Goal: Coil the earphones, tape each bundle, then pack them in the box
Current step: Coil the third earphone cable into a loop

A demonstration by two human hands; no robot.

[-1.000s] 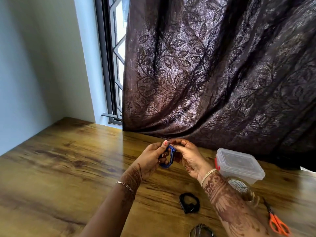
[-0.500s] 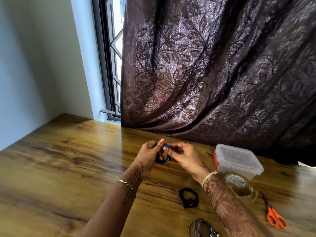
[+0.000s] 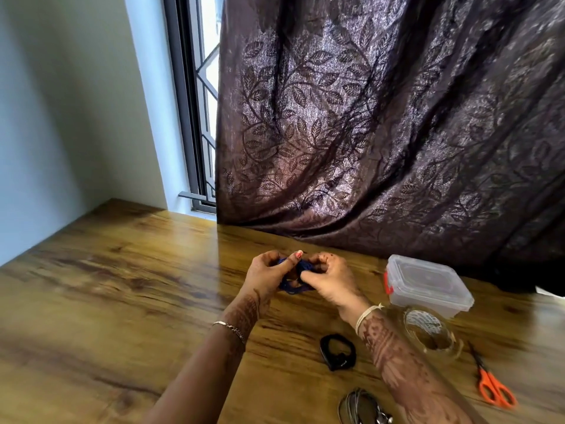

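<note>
Uncoiling is probably being risked — blue earphones [image 3: 293,285] are being pinched in curled fingers of left hand [image 3: 265,278] and right hand [image 3: 332,281], tape [image 3: 423,321] lying off right.

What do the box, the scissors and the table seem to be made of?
The clear rectangular lidded box looks like translucent plastic: glossy, see-through. The orange-handled scissors seem to have smooth plastic handles and dark metal blades. The brown table top shows wood grain with a sheen; solid wood or laminate, I cannot tell.
</note>
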